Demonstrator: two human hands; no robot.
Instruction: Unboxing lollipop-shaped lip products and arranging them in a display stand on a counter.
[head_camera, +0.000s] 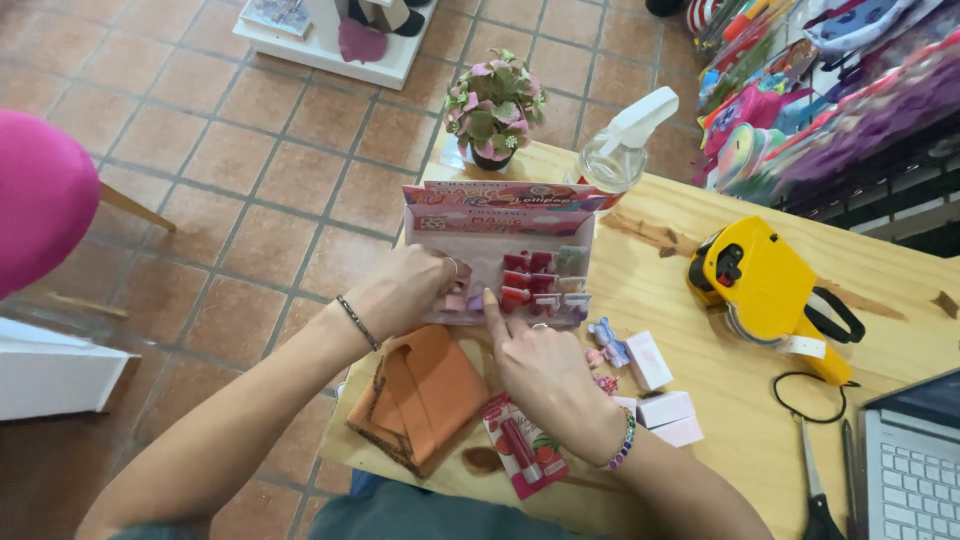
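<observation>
Lip balm display box (500, 255) on the wooden table (720, 400), both hands at its slots.

My left hand (405, 290) curls closed on small tubes; my right hand (545, 370) points one finger, holding nothing. I'd steady the box, seating tubes squarely.

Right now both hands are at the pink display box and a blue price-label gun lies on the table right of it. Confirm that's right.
Not quite. The head view shows the label gun is yellow, not blue. The rest holds: the left hand and right hand are at the pink display box, and the gun lies right of it.
</observation>
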